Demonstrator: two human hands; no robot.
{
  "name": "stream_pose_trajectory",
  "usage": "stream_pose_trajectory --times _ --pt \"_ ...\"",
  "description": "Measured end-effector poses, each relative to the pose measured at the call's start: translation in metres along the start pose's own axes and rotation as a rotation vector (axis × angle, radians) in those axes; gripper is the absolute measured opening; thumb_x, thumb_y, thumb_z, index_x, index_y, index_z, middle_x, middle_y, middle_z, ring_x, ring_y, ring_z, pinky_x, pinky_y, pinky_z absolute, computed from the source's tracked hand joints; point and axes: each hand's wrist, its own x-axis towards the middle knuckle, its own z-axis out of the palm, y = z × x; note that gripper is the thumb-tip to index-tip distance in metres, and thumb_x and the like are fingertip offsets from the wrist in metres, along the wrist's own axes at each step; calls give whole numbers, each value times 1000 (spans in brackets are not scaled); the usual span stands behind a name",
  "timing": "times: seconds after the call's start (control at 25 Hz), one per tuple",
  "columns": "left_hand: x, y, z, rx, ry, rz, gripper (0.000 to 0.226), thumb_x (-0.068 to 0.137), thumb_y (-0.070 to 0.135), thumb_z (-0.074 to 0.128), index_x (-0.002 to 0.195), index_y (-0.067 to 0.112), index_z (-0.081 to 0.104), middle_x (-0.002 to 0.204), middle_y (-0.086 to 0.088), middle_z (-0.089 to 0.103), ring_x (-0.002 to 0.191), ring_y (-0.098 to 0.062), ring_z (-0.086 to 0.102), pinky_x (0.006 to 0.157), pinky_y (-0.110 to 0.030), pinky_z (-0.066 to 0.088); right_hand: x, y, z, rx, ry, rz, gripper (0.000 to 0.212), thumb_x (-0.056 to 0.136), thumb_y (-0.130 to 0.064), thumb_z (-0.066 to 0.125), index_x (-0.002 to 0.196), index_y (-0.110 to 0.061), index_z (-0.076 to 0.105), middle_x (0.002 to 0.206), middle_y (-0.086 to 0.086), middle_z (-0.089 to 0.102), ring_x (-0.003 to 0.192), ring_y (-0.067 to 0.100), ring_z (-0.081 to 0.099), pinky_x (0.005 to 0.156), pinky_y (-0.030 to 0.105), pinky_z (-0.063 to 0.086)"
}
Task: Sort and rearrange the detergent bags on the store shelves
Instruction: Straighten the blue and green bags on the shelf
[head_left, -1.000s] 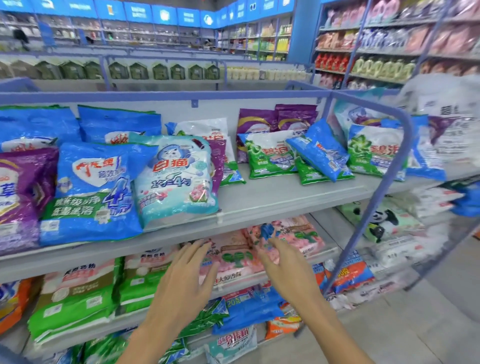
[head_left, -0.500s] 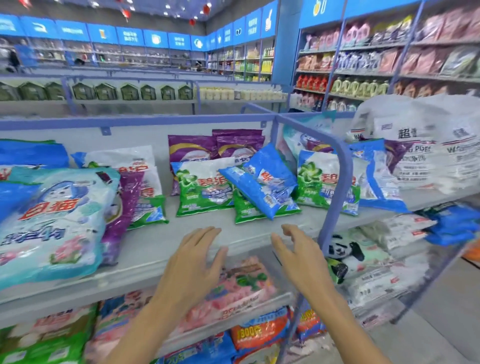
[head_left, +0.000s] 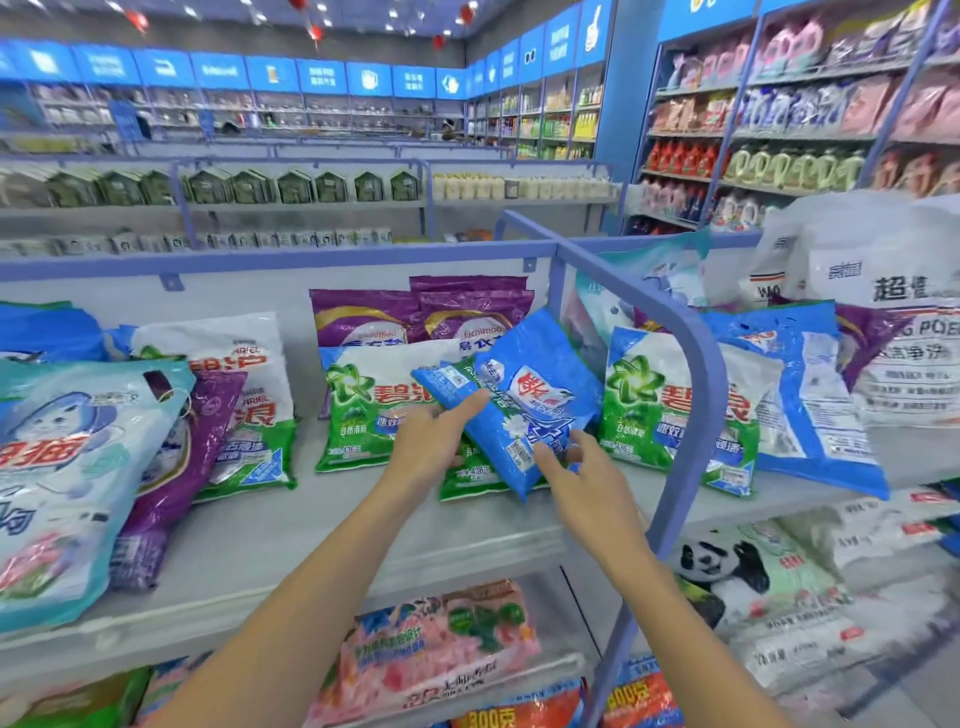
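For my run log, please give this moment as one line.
left hand: on small blue bag, left edge | right hand: at its lower corner | grip: unclear | bag: lies tilted over green bags

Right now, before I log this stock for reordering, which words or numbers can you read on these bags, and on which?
"ARIEL": white-and-green bag, left.
"碧浪": green-and-white bag, centre.
"436": same bag, lower edge.
"超值": big white bag, right.
"300克": orange bag, bottom shelf.
Small print on the blue bag and the blue wall signs: too blurred to read.
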Motion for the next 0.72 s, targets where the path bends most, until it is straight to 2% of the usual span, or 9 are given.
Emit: stream_pose_trajectory --times 0.12,0.2,0.28,0.4,0.48,0.56,0.6,0.68,0.72 --pt "16 2 12 -105 65 -54 19 85 35 80 89 24 64 86 6 70 68 -12 59 66 -31 51 12 3 4 17 26 13 46 97 -47 62 134 -21 52 117 -4 58 105 16 55 79 32 39" --pt "22 -2 11 -180 69 -87 20 83 24 81 94 20 65 92 2 74 71 -14 64 67 -30 51 14 7 7 40 50 11 50 95 -45 66 138 -21 52 121 -5 59 107 16 57 82 32 42" --pt "22 -7 9 -294 65 -70 23 84 13 79 104 14 67 103 -4 76 82 -18 73 70 -31 57 14 8 10 106 70 2 55 92 -41 72 141 -21 54 123 -7 61 109 17 62 88 32 48" --pt "6 -4 6 -523 150 67 23 86 1 73 105 13 67 99 -7 74 77 -18 74 64 -33 61 12 7 20 218 11 -29 53 88 -30 79 137 -21 61 113 -10 68 98 12 69 89 29 54" --pt "-3 -3 -5 -556 245 287 24 86 -2 73 100 17 67 91 -1 71 77 -15 71 67 -32 60 10 0 26 271 -38 -49 49 89 -29 78 136 -24 63 112 -10 71 96 8 71 94 29 56" --pt "-10 -9 -26 -371 351 572 31 85 -1 76 96 26 67 93 -1 67 82 -13 67 73 -30 57 7 -12 25 430 -124 -14 50 89 -42 73 135 -24 63 118 -6 73 100 10 71 96 31 56" --pt "-14 -15 -38 -171 404 716 34 83 -3 77 94 27 67 92 -1 61 84 -11 63 76 -26 53 7 -18 23 599 -207 49 57 86 -50 69 134 -21 62 123 -2 72 106 15 71 98 37 57" --pt "-21 -36 -51 184 407 919 35 76 -13 76 92 17 73 89 3 51 90 -8 60 82 -15 45 8 -31 19 954 -397 187 70 81 -63 61 134 -18 61 129 6 70 116 26 68 102 49 54" --pt "-23 -50 -53 285 361 944 32 73 -17 73 90 10 75 89 4 49 96 -9 61 85 -14 44 10 -35 20 1025 -453 195 71 81 -66 58 134 -18 62 128 8 71 116 28 68 101 52 53"
